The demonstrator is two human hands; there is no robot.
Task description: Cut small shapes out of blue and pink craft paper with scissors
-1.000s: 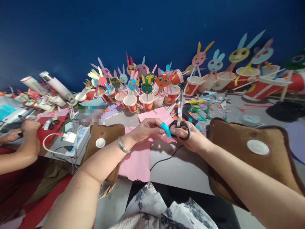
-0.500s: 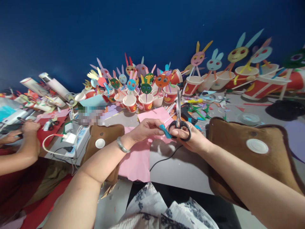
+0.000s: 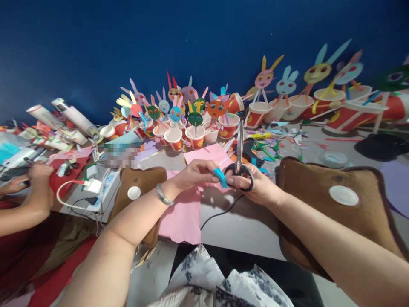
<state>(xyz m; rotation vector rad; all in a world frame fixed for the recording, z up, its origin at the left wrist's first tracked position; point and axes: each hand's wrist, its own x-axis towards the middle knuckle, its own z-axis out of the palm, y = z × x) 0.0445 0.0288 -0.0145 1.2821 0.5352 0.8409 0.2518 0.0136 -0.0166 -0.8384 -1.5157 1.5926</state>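
Note:
My left hand (image 3: 202,174) pinches a small folded piece of blue paper (image 3: 220,177) near the middle of the table. Close beside it, my right hand (image 3: 257,185) is closed around the black-handled scissors (image 3: 239,157), whose metal blades point up and away from me. The right fingertips come up to the blue paper's edge; whether they press on it I cannot tell. Below and behind the left hand lies pink paper (image 3: 182,213), and another pink sheet (image 3: 214,154) is just beyond the hands.
Brown cushions (image 3: 332,209) lie on the right and left. Paper cups (image 3: 195,137) with paper animal faces line the back by the blue wall. Paper scraps (image 3: 265,147) are scattered beyond my right hand. A power strip (image 3: 107,192) and another person's arm (image 3: 28,209) are at left.
The blue paper has turned slightly in my fingers and shows more of its face. My right hand and the scissors have shifted a little; the left hand stays nearly still.

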